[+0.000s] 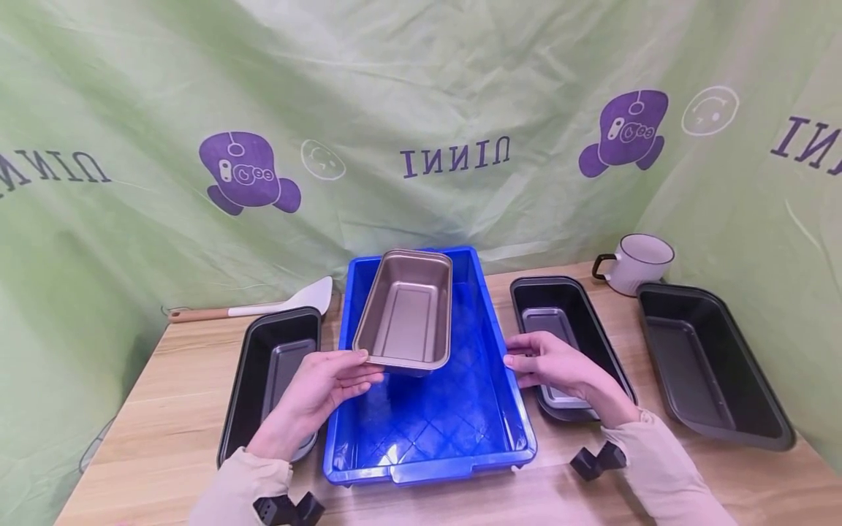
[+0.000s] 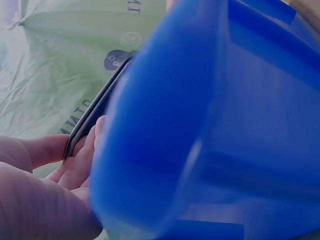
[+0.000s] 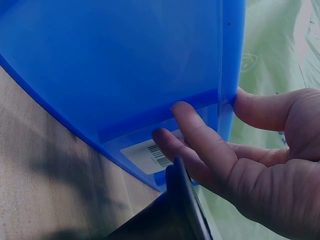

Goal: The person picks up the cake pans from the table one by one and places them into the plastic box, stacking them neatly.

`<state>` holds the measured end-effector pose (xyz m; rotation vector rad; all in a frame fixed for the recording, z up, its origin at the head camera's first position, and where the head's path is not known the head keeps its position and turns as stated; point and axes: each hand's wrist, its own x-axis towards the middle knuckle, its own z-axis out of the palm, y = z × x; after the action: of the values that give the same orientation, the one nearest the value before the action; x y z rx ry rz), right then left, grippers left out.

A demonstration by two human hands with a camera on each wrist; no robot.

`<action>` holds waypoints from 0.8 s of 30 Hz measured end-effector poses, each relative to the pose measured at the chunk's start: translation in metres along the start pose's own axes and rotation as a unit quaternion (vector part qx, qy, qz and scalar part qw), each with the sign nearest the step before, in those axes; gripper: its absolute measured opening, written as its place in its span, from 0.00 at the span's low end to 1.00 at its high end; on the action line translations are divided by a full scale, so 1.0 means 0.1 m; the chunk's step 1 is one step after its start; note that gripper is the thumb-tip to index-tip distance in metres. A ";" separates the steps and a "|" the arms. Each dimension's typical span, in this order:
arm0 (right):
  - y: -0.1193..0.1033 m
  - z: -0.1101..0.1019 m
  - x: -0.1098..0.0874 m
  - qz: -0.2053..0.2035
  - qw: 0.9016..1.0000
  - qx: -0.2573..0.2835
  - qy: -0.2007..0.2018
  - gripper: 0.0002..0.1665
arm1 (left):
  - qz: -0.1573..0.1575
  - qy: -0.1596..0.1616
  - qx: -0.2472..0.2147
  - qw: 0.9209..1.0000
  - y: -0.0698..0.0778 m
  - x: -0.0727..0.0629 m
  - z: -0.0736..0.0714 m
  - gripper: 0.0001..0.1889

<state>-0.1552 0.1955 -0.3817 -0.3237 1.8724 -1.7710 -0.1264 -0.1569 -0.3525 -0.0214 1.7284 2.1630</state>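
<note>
A bronze loaf pan is tilted above the blue plastic bin, over its left side. My left hand pinches the pan's near left corner, thumb on the rim and fingers underneath; in the left wrist view the bin's wall hides much of the pan. At the bin's right side, my right hand grips the edge, its thumb against the rim and its fingers along the outer wall, close to a barcode label. Below that hand stands a black loaf pan.
Left of the bin is another black loaf pan, partly behind my left arm. A white spatula with a wooden handle lies beyond it. At the right stand a third black loaf pan and a white mug. Green printed fabric hangs behind.
</note>
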 end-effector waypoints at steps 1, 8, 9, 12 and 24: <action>0.00 0.00 0.00 0.000 1.000 0.000 0.000 0.32 | -0.001 0.000 0.001 1.000 0.00 0.01 0.01 0.09; -0.01 0.00 0.00 0.002 1.000 0.002 -0.003 0.32 | -0.010 0.015 0.024 1.000 -0.03 0.04 0.08 0.07; -0.01 0.00 0.00 0.001 1.000 0.003 -0.003 0.32 | -0.010 0.014 0.029 0.999 -0.03 0.04 0.09 0.06; -0.01 0.01 0.00 0.001 1.000 0.004 -0.003 0.32 | -0.011 0.011 0.039 0.999 -0.03 0.04 0.10 0.07; -0.01 0.00 0.00 0.002 1.000 -0.003 -0.001 0.32 | -0.032 -0.002 0.073 0.997 -0.04 0.02 0.14 0.09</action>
<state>-0.1556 0.1956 -0.3808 -0.3243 1.8775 -1.7624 -0.1245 -0.1421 -0.3530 -0.0328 1.8540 1.9851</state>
